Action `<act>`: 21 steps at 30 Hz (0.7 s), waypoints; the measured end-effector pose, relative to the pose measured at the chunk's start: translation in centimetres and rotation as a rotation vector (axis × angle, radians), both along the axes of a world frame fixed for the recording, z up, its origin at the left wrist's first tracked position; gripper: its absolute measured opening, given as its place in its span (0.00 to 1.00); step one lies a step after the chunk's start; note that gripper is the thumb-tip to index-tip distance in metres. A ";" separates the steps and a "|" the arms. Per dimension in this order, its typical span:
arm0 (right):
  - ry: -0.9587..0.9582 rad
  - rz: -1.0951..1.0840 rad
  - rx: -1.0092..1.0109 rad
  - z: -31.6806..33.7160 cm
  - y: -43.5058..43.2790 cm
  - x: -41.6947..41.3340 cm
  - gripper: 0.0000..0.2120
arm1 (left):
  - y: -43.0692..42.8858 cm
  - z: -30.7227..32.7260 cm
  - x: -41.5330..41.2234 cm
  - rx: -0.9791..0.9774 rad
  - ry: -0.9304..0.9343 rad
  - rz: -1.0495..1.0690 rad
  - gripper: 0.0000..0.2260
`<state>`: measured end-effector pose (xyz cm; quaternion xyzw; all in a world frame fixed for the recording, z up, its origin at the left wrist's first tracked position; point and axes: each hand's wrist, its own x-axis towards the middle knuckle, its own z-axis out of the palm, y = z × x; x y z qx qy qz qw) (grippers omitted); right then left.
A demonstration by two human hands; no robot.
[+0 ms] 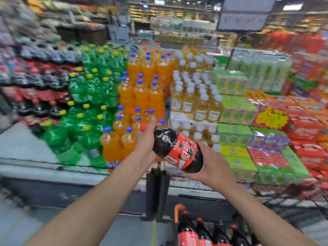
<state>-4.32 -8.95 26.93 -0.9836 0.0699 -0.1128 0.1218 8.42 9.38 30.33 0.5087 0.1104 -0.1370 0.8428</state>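
A large cola bottle (177,150) with a red cap and red label lies tilted in both my hands, cap up to the left. My left hand (146,139) grips its neck and shoulder just below the cap. My right hand (211,166) cups the bottom end from beneath, fingers curled round it. Several more cola bottles (209,233) with red caps stand upright in a cart at the bottom of the view. The whole picture is blurred by motion.
Ahead rises a stacked display: dark cola bottles (35,80) at left, green bottles (88,96), orange soda with blue caps (142,93), pale yellow bottles with white caps (195,100), then green and red cartons (266,139) at right. A low dark ledge (62,189) fronts it.
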 end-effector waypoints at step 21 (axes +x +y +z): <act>0.092 0.358 0.020 -1.8 39.6 16.4 0.52 | 43.2 -2.8 9.3 0.020 0.050 0.375 0.15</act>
